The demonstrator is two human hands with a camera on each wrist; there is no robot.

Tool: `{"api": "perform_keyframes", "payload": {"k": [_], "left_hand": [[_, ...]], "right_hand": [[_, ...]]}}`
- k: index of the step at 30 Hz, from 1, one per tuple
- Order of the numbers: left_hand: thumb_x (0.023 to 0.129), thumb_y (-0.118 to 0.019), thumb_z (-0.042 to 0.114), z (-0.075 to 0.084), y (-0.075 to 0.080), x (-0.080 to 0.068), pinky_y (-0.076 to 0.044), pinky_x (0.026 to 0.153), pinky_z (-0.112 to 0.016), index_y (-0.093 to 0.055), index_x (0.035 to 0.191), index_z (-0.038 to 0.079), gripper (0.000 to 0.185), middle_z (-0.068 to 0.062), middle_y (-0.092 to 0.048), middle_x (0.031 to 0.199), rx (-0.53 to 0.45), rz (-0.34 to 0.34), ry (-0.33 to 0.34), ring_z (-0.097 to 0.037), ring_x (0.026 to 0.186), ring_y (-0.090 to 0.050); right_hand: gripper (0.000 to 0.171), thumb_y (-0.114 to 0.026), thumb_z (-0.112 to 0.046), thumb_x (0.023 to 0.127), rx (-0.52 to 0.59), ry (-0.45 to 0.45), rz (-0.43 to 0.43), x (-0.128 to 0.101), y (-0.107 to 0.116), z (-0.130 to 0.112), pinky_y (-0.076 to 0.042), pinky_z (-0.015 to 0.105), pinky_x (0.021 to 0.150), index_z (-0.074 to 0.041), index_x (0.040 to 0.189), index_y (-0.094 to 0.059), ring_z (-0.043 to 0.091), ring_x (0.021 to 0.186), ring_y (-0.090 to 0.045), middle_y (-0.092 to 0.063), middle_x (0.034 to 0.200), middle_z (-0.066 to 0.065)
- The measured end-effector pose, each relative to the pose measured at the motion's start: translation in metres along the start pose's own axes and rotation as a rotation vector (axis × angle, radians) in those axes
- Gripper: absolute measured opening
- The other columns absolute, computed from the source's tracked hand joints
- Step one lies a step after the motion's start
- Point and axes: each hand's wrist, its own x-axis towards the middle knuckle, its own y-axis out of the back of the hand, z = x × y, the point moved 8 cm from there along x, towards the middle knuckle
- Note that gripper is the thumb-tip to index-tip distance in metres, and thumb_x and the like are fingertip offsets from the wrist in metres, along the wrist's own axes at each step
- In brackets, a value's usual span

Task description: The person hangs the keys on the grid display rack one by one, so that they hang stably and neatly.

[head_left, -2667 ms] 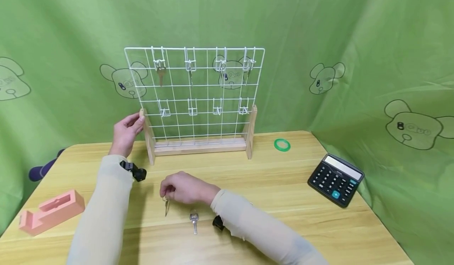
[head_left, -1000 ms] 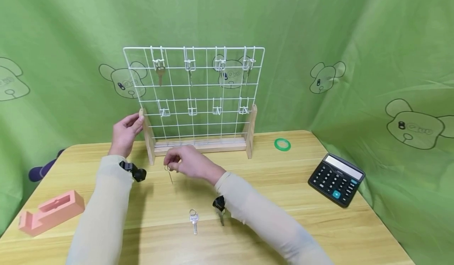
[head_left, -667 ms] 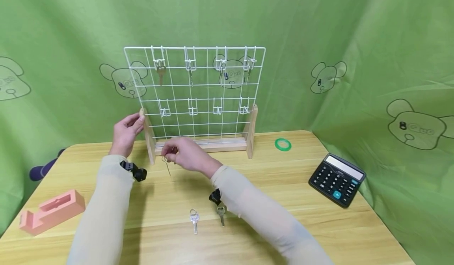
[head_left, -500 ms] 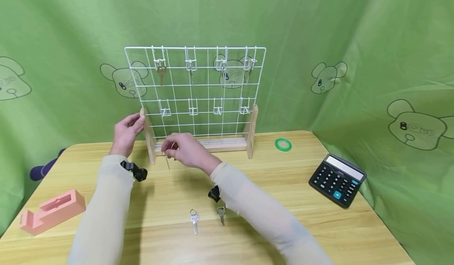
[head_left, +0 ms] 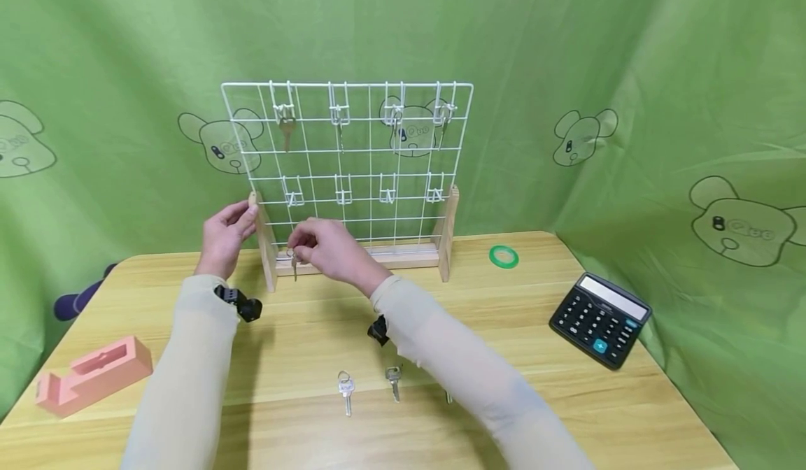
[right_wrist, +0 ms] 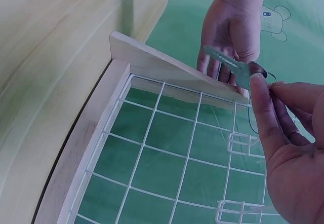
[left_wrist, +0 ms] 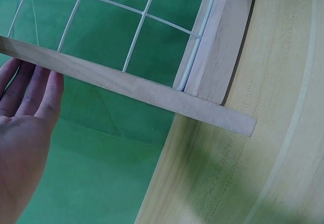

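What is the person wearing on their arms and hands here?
Long, pale cream sleeves cover both arms: left sleeve, right sleeve. A small black device sits at each wrist: left device, right device. Both the left hand and right hand are bare, without gloves.

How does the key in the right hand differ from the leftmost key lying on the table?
The held key hangs from the right hand; the leftmost table key lies on the table.
In the head view, the held key is in front of the rack's wooden base; the leftmost table key is nearer the person.
There, the held key looks duller, the leftmost table key brighter silver.
Both have a ring.
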Motion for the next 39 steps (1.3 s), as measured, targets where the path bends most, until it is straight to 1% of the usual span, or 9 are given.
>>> {"api": "perform_keyframes", "payload": {"k": [8,11,15,18,24,28,31,36,39], "left_hand": [[0.094,-0.067,0.027,-0.001,0.001,0.001,-0.049,0.097,-0.021,-0.045,0.142,-0.001,0.06,-0.022,-0.045,0.143,-0.008,0.004,-0.001,-0.026,0.123,-0.052],[0.093,-0.068,0.026,-0.001,0.001,0.001,-0.049,0.097,-0.021,-0.045,0.142,-0.001,0.061,-0.023,-0.044,0.143,-0.031,0.003,0.001,-0.025,0.122,-0.053],[0.093,-0.068,0.027,-0.002,0.002,0.002,-0.049,0.097,-0.021,-0.045,0.142,-0.001,0.061,-0.022,-0.045,0.143,-0.027,0.004,0.001,-0.025,0.122,-0.052],[0.093,-0.067,0.027,-0.003,0.001,0.002,-0.049,0.097,-0.02,-0.045,0.142,-0.001,0.061,-0.022,-0.045,0.143,-0.007,0.006,0.002,-0.026,0.123,-0.052],[0.093,-0.067,0.027,-0.003,0.001,0.002,-0.049,0.098,-0.021,-0.044,0.143,-0.001,0.062,-0.022,-0.044,0.144,-0.013,-0.003,0.008,-0.027,0.125,-0.05],[0.093,-0.068,0.027,-0.003,0.001,0.001,-0.049,0.098,-0.021,-0.044,0.143,-0.001,0.062,-0.022,-0.045,0.143,-0.015,0.002,0.009,-0.026,0.124,-0.051],[0.093,-0.068,0.027,-0.004,0.001,0.001,-0.049,0.098,-0.022,-0.045,0.143,-0.001,0.061,-0.022,-0.045,0.143,-0.02,0.006,0.016,-0.026,0.123,-0.052],[0.093,-0.068,0.027,-0.004,0.0,0.002,-0.049,0.099,-0.022,-0.044,0.143,-0.001,0.062,-0.023,-0.044,0.144,-0.015,-0.001,0.01,-0.027,0.125,-0.051],[0.094,-0.067,0.027,-0.003,0.001,0.002,-0.049,0.099,-0.022,-0.044,0.143,-0.001,0.061,-0.022,-0.045,0.143,-0.01,-0.004,-0.002,-0.028,0.125,-0.05]], "right_hand": [[0.007,-0.066,0.002,0.092,0.03,0.004,0.07,0.009,0.009,0.001,-0.057,0.015,0.067,-0.003,0.097,-0.067,0.01,0.074,-0.062,-0.064,0.086,0.001],[0.008,-0.066,0.002,0.092,0.038,0.007,0.115,0.013,0.016,0.0,-0.056,0.015,0.068,-0.002,0.098,-0.068,0.01,0.076,-0.062,-0.064,0.088,0.004],[0.01,-0.066,0.002,0.092,0.064,-0.013,0.17,0.019,0.023,0.0,-0.056,0.016,0.069,0.001,0.101,-0.067,0.011,0.079,-0.062,-0.065,0.093,0.006],[0.01,-0.065,0.003,0.092,0.105,-0.035,0.207,0.022,0.027,0.002,-0.057,0.017,0.069,0.001,0.101,-0.067,0.012,0.08,-0.062,-0.064,0.094,0.006],[0.009,-0.065,0.004,0.092,0.17,-0.049,0.256,0.028,0.029,0.004,-0.059,0.022,0.071,0.001,0.1,-0.066,0.012,0.079,-0.063,-0.065,0.093,0.008],[0.01,-0.066,0.004,0.091,0.156,-0.043,0.281,0.031,0.031,0.003,-0.059,0.021,0.069,0.002,0.101,-0.066,0.012,0.077,-0.063,-0.066,0.091,0.008],[0.012,-0.066,0.003,0.091,0.129,-0.047,0.284,0.033,0.03,0.003,-0.057,0.016,0.067,0.001,0.102,-0.067,0.011,0.077,-0.062,-0.066,0.091,0.007],[0.013,-0.066,0.003,0.091,0.055,-0.05,0.287,0.036,0.031,0.004,-0.054,0.013,0.069,-0.001,0.104,-0.067,0.01,0.08,-0.06,-0.065,0.093,0.003],[0.014,-0.066,0.003,0.091,0.037,-0.039,0.292,0.038,0.032,0.005,-0.054,0.012,0.071,-0.001,0.104,-0.067,0.01,0.081,-0.06,-0.063,0.093,0.002]]}}
